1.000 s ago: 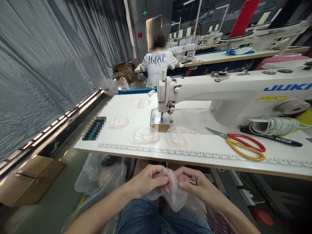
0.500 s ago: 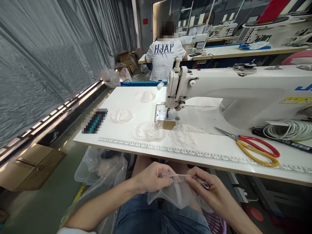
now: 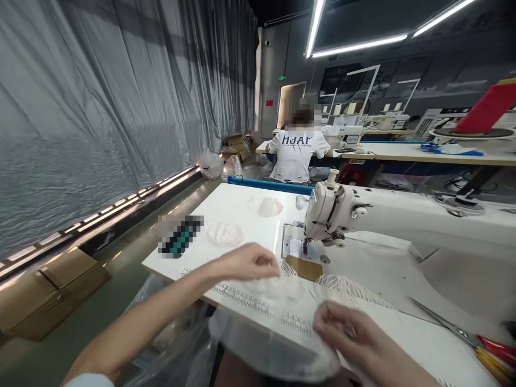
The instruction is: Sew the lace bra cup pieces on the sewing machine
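My left hand [image 3: 245, 263] is raised over the near edge of the white table [image 3: 242, 204], fingers curled in a pinch. My right hand [image 3: 346, 333] is lower and nearer, blurred by motion, fingers curled. Between them hangs a sheer whitish fabric piece [image 3: 274, 349], draped in front of the table edge; both hands appear to grip it. Just past my left hand, a white lace piece [image 3: 282, 287] lies on the table by the printed ruler strip. More lace pieces [image 3: 226, 234] lie farther back.
A white sewing machine [image 3: 403, 220] stands on the table's right half, with netted lace [image 3: 346, 285] in front of it. Scissors [image 3: 475, 344] lie at the right edge. A person [image 3: 298, 156] sits at the table beyond, back turned. A cardboard box [image 3: 40, 290] and a plastic bag [image 3: 173, 338] are on the floor to the left.
Both hands have risen from my lap to the table edge, carrying the sheer fabric. My head has tilted up, so the table appears lower in view.
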Demonstrator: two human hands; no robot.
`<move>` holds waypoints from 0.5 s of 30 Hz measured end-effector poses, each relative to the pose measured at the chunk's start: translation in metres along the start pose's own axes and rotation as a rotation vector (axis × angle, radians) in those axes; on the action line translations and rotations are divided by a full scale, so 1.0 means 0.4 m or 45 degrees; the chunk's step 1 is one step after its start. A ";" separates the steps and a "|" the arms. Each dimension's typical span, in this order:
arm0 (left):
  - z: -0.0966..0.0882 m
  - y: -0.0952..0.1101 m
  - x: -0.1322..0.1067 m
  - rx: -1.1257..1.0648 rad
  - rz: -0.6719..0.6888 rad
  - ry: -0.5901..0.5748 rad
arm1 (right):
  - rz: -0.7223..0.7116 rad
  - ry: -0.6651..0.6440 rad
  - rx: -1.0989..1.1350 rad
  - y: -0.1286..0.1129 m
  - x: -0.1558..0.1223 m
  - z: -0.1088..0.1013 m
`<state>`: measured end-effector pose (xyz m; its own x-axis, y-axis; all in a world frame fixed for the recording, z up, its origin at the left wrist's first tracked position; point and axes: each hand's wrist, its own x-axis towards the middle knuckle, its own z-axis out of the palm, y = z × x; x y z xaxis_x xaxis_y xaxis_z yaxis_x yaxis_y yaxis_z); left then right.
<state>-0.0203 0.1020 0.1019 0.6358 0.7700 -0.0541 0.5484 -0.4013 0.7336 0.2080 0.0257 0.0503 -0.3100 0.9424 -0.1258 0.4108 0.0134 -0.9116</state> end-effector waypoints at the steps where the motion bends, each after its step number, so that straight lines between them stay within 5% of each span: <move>1: -0.015 -0.017 0.039 0.054 0.010 0.057 | 0.061 0.018 -0.011 -0.010 0.041 -0.012; 5: 0.008 -0.104 0.145 0.294 -0.013 0.221 | 0.215 0.116 -0.115 0.003 0.155 -0.055; 9: 0.073 -0.178 0.158 0.477 -0.018 0.273 | 0.272 0.092 -0.019 0.018 0.130 -0.095; 12: 0.102 -0.177 0.139 0.563 -0.001 0.358 | 0.258 0.043 0.260 -0.014 0.066 -0.105; 15: 0.122 -0.112 0.098 0.547 0.099 0.483 | 0.205 0.102 0.372 -0.048 0.031 -0.086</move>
<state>0.0064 0.1260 0.0340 0.4871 0.8224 0.2938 0.7296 -0.5681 0.3807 0.2257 0.0486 0.0797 -0.1878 0.9482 -0.2563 0.1823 -0.2227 -0.9577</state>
